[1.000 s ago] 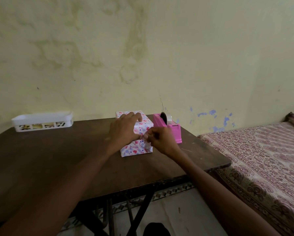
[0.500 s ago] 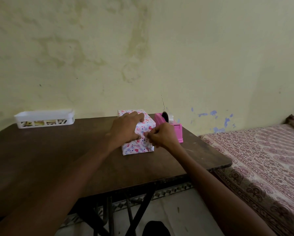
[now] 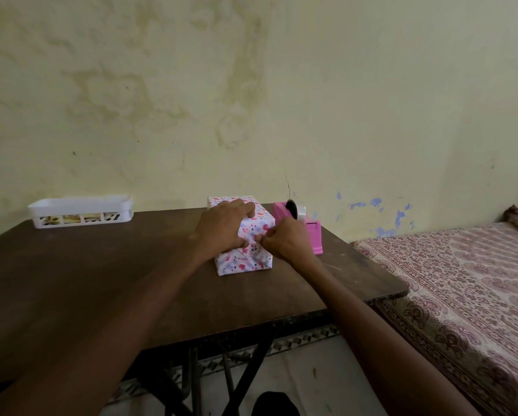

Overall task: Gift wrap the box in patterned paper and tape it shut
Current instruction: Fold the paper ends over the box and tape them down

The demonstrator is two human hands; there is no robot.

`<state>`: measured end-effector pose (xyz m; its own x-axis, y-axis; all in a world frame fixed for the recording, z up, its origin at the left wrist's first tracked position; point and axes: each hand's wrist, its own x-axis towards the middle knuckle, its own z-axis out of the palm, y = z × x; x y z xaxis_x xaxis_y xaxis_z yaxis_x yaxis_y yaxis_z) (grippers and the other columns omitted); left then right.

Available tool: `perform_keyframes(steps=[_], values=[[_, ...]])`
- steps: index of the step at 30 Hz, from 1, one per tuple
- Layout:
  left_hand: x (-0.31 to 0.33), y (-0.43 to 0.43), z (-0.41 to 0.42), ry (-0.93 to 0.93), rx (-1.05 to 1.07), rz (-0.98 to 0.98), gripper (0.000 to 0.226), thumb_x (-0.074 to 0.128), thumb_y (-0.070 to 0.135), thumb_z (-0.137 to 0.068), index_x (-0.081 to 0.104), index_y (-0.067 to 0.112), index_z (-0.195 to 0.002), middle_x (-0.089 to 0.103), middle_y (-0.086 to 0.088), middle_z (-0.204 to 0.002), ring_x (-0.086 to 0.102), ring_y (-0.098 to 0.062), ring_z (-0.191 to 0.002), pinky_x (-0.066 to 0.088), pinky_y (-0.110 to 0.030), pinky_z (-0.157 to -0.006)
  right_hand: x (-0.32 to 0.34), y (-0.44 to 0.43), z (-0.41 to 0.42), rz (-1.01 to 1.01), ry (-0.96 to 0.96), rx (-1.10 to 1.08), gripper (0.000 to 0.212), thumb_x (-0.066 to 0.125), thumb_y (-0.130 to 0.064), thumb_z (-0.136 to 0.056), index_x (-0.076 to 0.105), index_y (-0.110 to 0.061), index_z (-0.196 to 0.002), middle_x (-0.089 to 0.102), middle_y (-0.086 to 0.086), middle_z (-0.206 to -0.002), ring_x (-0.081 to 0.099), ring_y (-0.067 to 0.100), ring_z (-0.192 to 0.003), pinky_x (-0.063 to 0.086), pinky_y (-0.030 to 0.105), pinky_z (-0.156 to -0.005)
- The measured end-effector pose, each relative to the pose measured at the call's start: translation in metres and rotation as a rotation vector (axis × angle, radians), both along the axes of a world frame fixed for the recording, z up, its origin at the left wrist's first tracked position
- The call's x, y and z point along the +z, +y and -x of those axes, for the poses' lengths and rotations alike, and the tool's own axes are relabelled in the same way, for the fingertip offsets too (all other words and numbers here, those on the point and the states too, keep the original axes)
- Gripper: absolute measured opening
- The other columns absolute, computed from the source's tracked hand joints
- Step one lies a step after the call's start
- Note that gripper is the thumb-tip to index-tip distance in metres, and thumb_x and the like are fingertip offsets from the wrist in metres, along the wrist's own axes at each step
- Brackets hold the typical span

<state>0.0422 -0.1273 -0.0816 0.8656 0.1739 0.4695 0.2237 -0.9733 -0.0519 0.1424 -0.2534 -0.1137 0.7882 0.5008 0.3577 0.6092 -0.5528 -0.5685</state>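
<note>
Since the earlier frames, the right hand (image 3: 284,240) has been raised a little and drawn in against the near top edge of the box (image 3: 242,264), so that its fingertips now sit just beside the left thumb. The left hand (image 3: 221,226) has stayed laid over the top.

In the head view, a small box fully covered in patterned paper (image 3: 257,226), white with pink and blue marks, is seen standing on a dark wooden table (image 3: 101,280), towards its far right part and close to the wall. The box is held by the left hand, the fingers bent over its top and the thumb pressed on the near face. The paper at the near top edge is pinched between the thumb and bunched fingertips of the right hand; whether tape is also held there cannot be told.

A pink tape dispenser (image 3: 313,235) is placed just beside the box, on its right. A white slotted basket (image 3: 80,210) is set well apart at the far left of the table. A bed (image 3: 461,280) with a printed cover is seen to the right of the table.
</note>
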Motion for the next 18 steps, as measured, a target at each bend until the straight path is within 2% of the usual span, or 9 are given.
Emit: perform_keyframes(steps=[2,4,13,16,18], values=[[0.000,0.001,-0.001,0.007,0.001,0.006,0.058,0.075,0.046,-0.073,0.048,0.032,-0.123,0.054,0.005,-0.130,0.051,-0.018,-0.115,0.047,-0.034,-0.089,0.002,0.000,0.006,0.037,-0.069,-0.018,0.041,0.072,-0.024,-0.082,0.041,-0.016,-0.056,0.042,-0.003,-0.051,0.038,0.008,-0.046,0.028,0.019,-0.044],[0.000,0.001,-0.002,0.014,0.006,0.006,0.059,0.075,0.047,-0.073,0.048,0.032,-0.122,0.054,0.005,-0.130,0.051,-0.018,-0.115,0.048,-0.034,-0.088,0.004,0.000,0.010,0.071,-0.118,-0.032,0.041,0.069,-0.021,-0.081,0.037,-0.017,-0.056,0.039,-0.003,-0.051,0.036,0.008,-0.046,0.025,0.019,-0.043],[-0.002,0.004,-0.004,0.012,0.009,0.022,0.059,0.076,0.049,-0.071,0.048,0.033,-0.120,0.054,0.007,-0.130,0.051,-0.018,-0.115,0.049,-0.036,-0.089,0.013,0.001,0.015,0.205,-0.164,-0.052,0.038,0.065,-0.026,-0.089,0.042,-0.017,-0.061,0.043,-0.003,-0.058,0.039,0.009,-0.049,0.028,0.020,-0.045],[-0.003,0.004,-0.004,-0.003,0.002,0.017,0.057,0.076,0.049,-0.069,0.048,0.034,-0.117,0.055,0.008,-0.126,0.052,-0.017,-0.112,0.048,-0.035,-0.084,0.015,-0.003,0.015,0.228,-0.181,-0.050,0.038,0.063,-0.025,-0.090,0.039,-0.016,-0.062,0.042,-0.002,-0.059,0.039,0.009,-0.051,0.027,0.021,-0.045],[-0.003,0.005,-0.003,-0.014,-0.003,0.010,0.055,0.076,0.047,-0.069,0.049,0.034,-0.115,0.055,0.008,-0.124,0.052,-0.017,-0.111,0.047,-0.034,-0.082,0.015,-0.007,0.010,0.234,-0.172,-0.044,0.039,0.064,-0.033,-0.089,0.040,-0.013,-0.066,0.043,-0.002,-0.060,0.040,0.009,-0.052,0.030,0.021,-0.046]])
